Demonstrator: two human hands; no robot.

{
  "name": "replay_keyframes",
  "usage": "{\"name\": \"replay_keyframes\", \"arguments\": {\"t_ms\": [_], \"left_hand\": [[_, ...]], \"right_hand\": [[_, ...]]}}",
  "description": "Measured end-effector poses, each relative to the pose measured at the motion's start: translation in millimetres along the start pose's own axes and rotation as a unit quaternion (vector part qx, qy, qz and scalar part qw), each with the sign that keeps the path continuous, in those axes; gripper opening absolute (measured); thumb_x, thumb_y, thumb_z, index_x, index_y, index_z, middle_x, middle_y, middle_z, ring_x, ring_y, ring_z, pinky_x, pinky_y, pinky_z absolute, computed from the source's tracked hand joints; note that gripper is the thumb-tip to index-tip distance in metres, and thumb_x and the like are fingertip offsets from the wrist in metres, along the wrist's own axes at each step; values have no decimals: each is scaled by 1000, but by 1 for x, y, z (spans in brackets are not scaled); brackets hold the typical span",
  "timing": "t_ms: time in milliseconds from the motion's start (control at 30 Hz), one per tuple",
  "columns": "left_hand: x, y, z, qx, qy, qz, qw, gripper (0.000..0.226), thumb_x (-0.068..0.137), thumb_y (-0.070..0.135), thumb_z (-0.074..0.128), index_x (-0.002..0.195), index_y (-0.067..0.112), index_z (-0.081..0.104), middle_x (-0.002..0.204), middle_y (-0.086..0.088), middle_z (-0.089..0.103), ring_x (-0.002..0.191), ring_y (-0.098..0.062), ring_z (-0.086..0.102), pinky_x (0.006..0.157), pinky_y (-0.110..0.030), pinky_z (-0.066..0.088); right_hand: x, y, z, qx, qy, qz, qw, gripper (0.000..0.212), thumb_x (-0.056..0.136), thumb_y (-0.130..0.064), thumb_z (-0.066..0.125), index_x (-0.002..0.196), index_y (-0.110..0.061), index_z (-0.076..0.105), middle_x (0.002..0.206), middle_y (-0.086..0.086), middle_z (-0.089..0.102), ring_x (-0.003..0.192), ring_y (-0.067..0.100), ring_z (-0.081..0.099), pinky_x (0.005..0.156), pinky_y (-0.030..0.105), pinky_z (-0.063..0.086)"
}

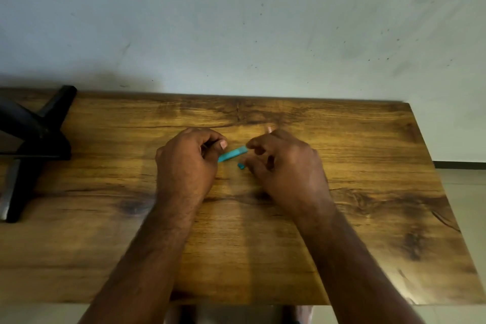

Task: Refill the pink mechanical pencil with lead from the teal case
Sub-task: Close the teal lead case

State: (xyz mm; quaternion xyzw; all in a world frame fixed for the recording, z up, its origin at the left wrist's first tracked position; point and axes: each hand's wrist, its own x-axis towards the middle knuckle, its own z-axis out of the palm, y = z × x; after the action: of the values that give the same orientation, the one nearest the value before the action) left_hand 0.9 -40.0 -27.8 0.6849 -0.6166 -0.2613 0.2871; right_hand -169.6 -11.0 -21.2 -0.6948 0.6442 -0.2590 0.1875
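The teal case (pixel 232 154) is a slim flat box held over the middle of the wooden table (pixel 368 192). My left hand (pixel 188 163) grips its left end, fingers curled. My right hand (pixel 284 166) pinches near its right end. A small teal piece (pixel 241 166), maybe the cap, shows under my right fingers. A pale pink tip (pixel 269 129), possibly the pink mechanical pencil, pokes out behind my right hand; the rest is hidden.
A black stand (pixel 34 139) with crossed bars sits on the table's far left. A grey wall (pixel 236 21) rises right behind the table. The table's right edge drops to a tiled floor (pixel 462 205).
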Motion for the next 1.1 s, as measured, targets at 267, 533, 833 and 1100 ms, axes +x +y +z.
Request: {"name": "replay_keyframes", "arguments": {"t_ms": [267,533,833,1100], "left_hand": [[2,-4,0,-7,-7,0,1000,8,97,26,70,100,28,77,98,14,68,97,-16,67,100,-57,53],[3,-6,2,-10,-33,6,999,11,97,25,69,101,31,77,96,19,65,99,-12,66,102,-56,53],[-1,-6,2,22,-38,23,999,30,68,46,93,93,34,81,84,16,68,79,-6,64,85,-53,58],[-5,-2,6,-22,-8,114,993,22,73,42,90,88,28,81,80,19,66,72,-1,63,69,-41,60]], "right_hand": [[-1,-11,10,-43,-68,-22,996,21,95,-26,73,115,-20,76,115,-2,69,98,20,68,86,38,57],[-2,-12,15,-50,-18,-20,998,17,95,-20,66,107,-19,77,100,0,74,82,20,70,75,34,58],[7,8,-6,387,97,256,881,12,90,-5,78,96,-15,79,83,3,81,71,12,76,67,23,61],[9,-1,-11,517,100,308,792,10,91,3,75,100,1,77,95,17,80,73,18,79,64,19,59]]}}
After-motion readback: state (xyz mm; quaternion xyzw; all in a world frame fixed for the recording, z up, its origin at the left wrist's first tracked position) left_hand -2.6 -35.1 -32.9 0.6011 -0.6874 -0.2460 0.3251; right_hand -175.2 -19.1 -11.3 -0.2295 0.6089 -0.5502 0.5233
